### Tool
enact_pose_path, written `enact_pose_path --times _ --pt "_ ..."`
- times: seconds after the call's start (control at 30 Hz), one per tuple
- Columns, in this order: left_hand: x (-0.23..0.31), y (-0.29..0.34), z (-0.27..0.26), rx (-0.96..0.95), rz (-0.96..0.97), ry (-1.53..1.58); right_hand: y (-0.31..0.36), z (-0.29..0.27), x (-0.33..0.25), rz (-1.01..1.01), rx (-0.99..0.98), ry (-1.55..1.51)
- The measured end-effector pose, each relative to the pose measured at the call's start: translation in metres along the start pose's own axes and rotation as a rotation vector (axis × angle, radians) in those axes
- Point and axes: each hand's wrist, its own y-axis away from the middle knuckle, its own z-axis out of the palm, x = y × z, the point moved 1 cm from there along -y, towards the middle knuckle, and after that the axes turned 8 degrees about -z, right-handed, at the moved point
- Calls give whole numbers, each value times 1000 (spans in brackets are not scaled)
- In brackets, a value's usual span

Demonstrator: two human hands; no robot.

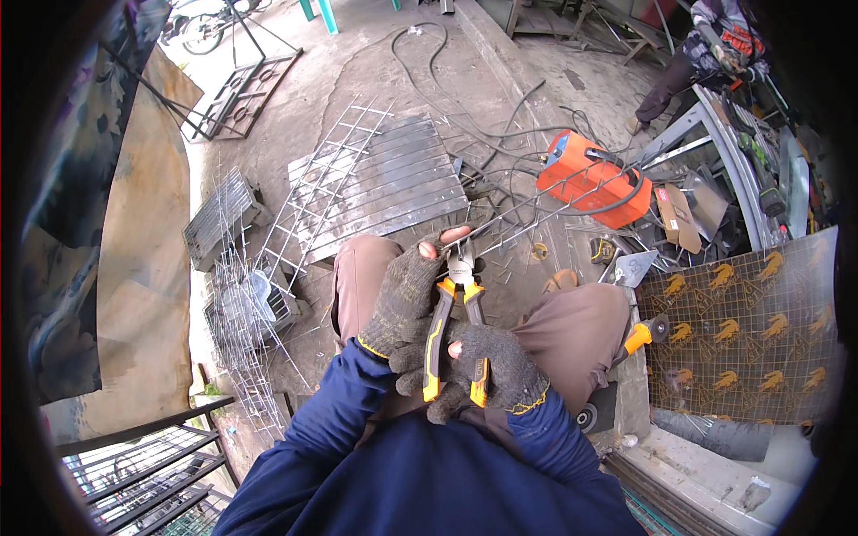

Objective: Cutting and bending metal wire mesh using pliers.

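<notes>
My right hand (pixel 505 364), in a dark knit fingerless-tip glove, is wrapped around the handles of cutting pliers (pixel 438 344) with yellow and black grips. The handles stand apart, and the metal head points away from me. Beside that head is my left hand (pixel 404 299), gloved too, with bare thumb and forefinger tips. Those tips close on a thin metal rod (pixel 517 234) at the jaws; the rod runs off to the right. Whether the jaws bite on it is too small to tell.
Ahead lies a slatted metal panel (pixel 393 174) with a wire grid (pixel 344 147) on it. More wire mesh (pixel 246 330) is on the left. An orange machine (pixel 594 179) with cables stands at right, near a tape measure (pixel 601 249) and an angle grinder (pixel 645 336). Another person (pixel 706 54) is at far right.
</notes>
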Motion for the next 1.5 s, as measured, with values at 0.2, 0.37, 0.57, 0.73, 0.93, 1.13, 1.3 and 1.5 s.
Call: enact_pose_path --times 0.2,0.37,0.57,0.73,0.93,1.13,1.3,1.5 --pt "40 0 -7 272 41 -352 0 -13 -1 202 -164 63" --pt "52 -34 -37 178 34 -123 73 -42 86 258 -249 212" --pt "98 -29 -23 138 7 -278 38 -115 100 750 294 -172" --pt "93 -39 -25 -38 28 -284 21 -124 96 756 444 -127" --pt "66 -52 -19 -151 97 -537 37 -112 115 745 397 -238" --pt "22 -83 -25 35 69 -751 19 -83 62 819 206 -287" --pt "-24 -89 -41 58 54 -676 21 -75 90 883 41 -105" --pt "-31 -94 -29 87 6 -670 24 -71 103 755 24 -46"
